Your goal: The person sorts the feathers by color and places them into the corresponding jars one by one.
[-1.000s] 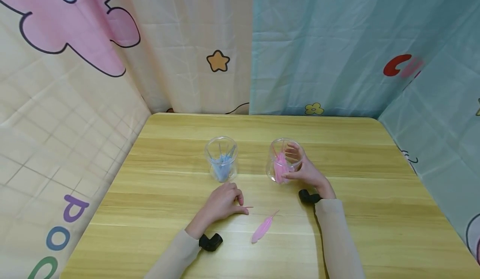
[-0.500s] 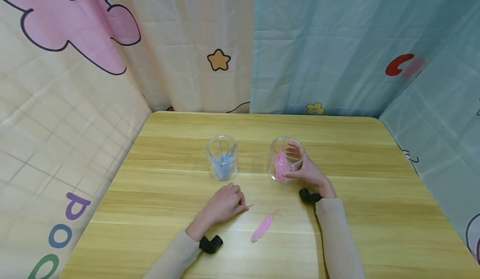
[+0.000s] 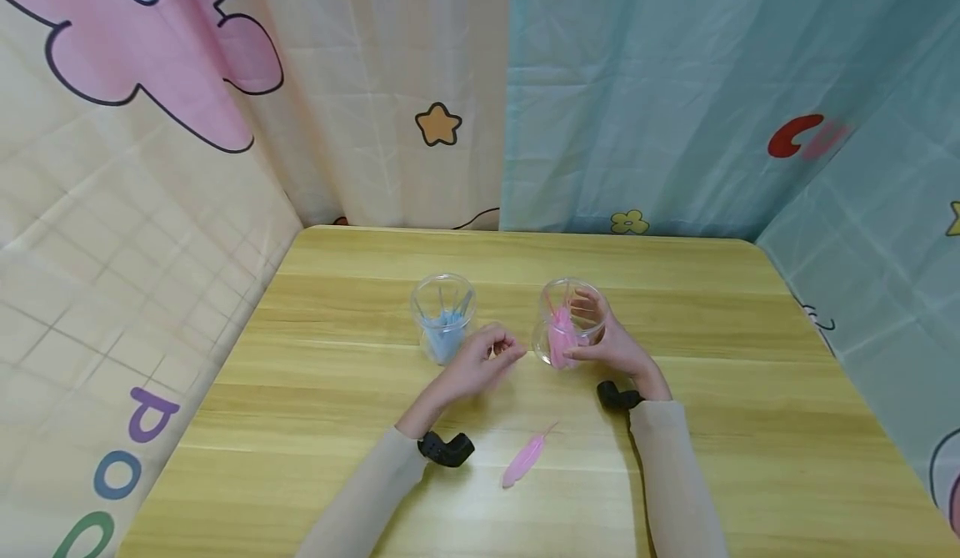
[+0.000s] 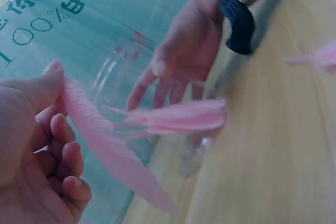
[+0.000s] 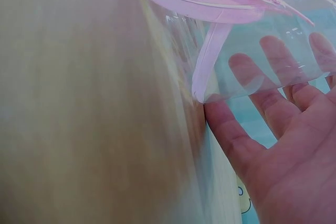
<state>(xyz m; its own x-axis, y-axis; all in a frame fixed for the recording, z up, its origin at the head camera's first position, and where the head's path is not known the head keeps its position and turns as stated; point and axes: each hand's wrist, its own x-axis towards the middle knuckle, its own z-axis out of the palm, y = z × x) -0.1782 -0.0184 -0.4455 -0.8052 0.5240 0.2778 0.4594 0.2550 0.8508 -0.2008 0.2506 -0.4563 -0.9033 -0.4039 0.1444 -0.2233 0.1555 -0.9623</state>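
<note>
My left hand pinches a pink feather by its quill between thumb and index finger; in the left wrist view the feather's vane hangs down toward the lower right. My right hand holds the right side of a clear jar, thumb in front and fingers round behind. Inside that jar several pink feathers stand with quills up. The left hand is just left of and in front of the jar. One more pink feather lies on the table between the forearms.
A second clear jar with several blue feathers stands just behind the left hand. Both jars rest on the wood-grain table. Printed curtains enclose the table at the back and sides.
My left hand has lifted the pinched feather and moved away from me and to the right, toward the pink-feather jar. The right hand and the jars have stayed in place.
</note>
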